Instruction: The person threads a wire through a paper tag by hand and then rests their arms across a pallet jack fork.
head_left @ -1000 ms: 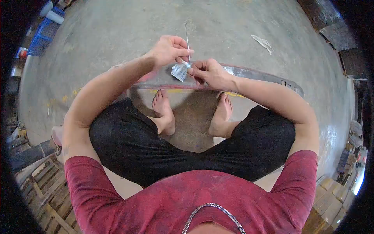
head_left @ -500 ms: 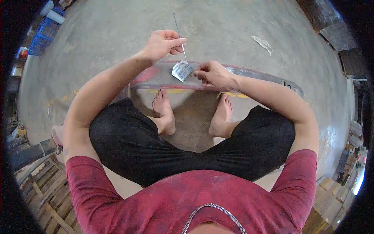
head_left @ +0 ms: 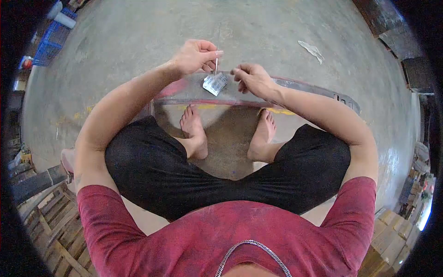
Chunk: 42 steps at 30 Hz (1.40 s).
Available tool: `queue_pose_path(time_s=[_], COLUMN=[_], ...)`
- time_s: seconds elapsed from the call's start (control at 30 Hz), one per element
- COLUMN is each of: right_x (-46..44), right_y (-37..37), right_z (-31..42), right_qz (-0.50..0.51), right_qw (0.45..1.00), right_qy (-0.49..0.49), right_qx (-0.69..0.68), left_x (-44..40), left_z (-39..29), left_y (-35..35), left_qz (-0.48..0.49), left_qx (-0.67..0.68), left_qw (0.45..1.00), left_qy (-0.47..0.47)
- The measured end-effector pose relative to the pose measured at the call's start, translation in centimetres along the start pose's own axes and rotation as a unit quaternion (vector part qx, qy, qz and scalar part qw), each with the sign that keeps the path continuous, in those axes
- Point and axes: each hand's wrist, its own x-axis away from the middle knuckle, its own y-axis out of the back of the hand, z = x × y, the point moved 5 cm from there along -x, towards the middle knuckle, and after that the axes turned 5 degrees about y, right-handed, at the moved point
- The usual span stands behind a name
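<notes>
My left hand (head_left: 199, 56) is closed in a pinch around a thin metal rod (head_left: 216, 67). The rod points down, its lower end at a small silver printed foil packet (head_left: 215, 84); its upper part is faint against the floor. The packet lies on a long, low grey piece with red edges (head_left: 184, 94) in front of my feet. Just right of the packet, apart from it, is my right hand (head_left: 254, 82). Its fingers are curled and slightly blurred, and I cannot make out whether something small is between them.
A crumpled white scrap (head_left: 312, 51) lies on the concrete floor (head_left: 258, 27). At far left is a blue wire crate (head_left: 50, 41), with a wooden pallet (head_left: 57, 226) at lower left. Cardboard boxes (head_left: 390, 235) stand at lower right. My bare feet (head_left: 194, 131) are close behind the long piece.
The rod's looped top, clear before, is now faint, and the rod stands more upright. My right hand has lifted slightly up and away from the packet. My left hand has shifted little.
</notes>
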Motion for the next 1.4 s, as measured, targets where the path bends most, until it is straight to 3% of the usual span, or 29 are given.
queue_pose_path(time_s=[0.17,0.37,0.53,0.7,0.93,1.27,1.4], right_x=[-0.1,-0.5,-0.4,0.1,0.4,-0.1,-0.5], right_y=[2.6,2.4,1.9,-0.3,-0.8,0.0,1.2], right_z=[1.3,0.8,0.4,1.1,1.5,0.3,-0.9], right_qz=[-0.159,-0.133,-0.127,-0.019,0.02,0.021,-0.022], right_qw=[0.981,0.984,0.986,0.997,0.997,0.998,0.998], right_qy=[0.063,0.076,0.078,0.075,0.062,0.053,0.034], right_qx=[-0.088,-0.094,-0.073,-0.029,-0.028,-0.039,-0.04], left_x=[0.1,1.5,1.0,1.8,1.3,1.5,0.9], left_z=[0.6,1.2,1.6,0.0,0.3,-0.6,-0.1], left_y=[-1.4,-2.3,-2.1,-2.5,-2.9,-2.5,-1.7], left_qz=[0.104,0.209,0.192,0.146,0.151,0.127,0.129], left_qx=[-0.09,-0.185,-0.196,-0.215,-0.205,-0.264,-0.264], left_qw=[0.99,0.959,0.961,0.965,0.967,0.956,0.955], left_qy=[0.028,0.048,0.029,0.026,0.0,-0.014,-0.025])
